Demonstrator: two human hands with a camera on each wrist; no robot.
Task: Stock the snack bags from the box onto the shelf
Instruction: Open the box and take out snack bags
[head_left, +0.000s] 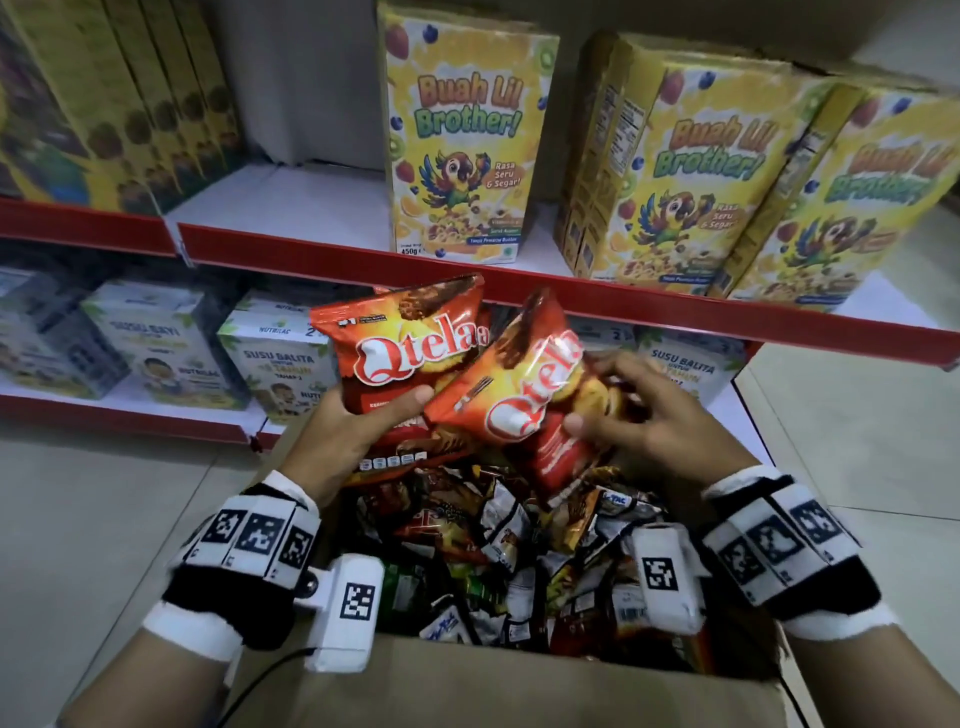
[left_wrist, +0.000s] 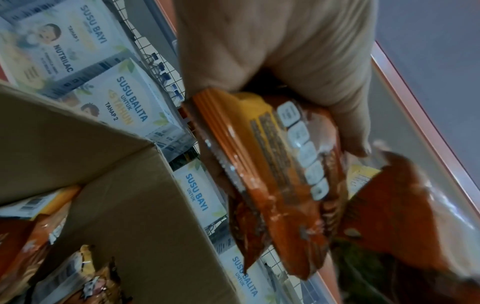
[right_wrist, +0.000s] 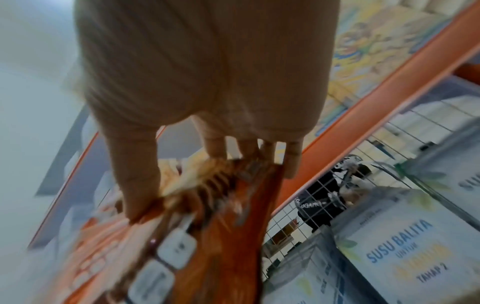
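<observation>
Two red Qtela snack bags hang over an open cardboard box (head_left: 493, 691) filled with several mixed snack packets (head_left: 498, 540). My left hand (head_left: 384, 410) grips the left bag (head_left: 410, 348) at its lower edge, thumb on the front. My right hand (head_left: 602, 400) pinches the right bag (head_left: 524, 395), which is tilted, with the thumb in front and the fingers behind. In the left wrist view the left hand (left_wrist: 272, 51) holds its bag (left_wrist: 280, 185) beside the box wall (left_wrist: 116, 185). The right wrist view is blurred, with the right hand (right_wrist: 207, 82) on its bag (right_wrist: 221, 236).
The red-edged upper shelf (head_left: 291, 208) carries yellow cereal boxes (head_left: 462, 140) in the middle and at the right (head_left: 691, 171), with a bare white stretch left of the middle one. White milk cartons (head_left: 280, 358) line the lower shelf. Grey tiled floor (head_left: 104, 493) lies to the left.
</observation>
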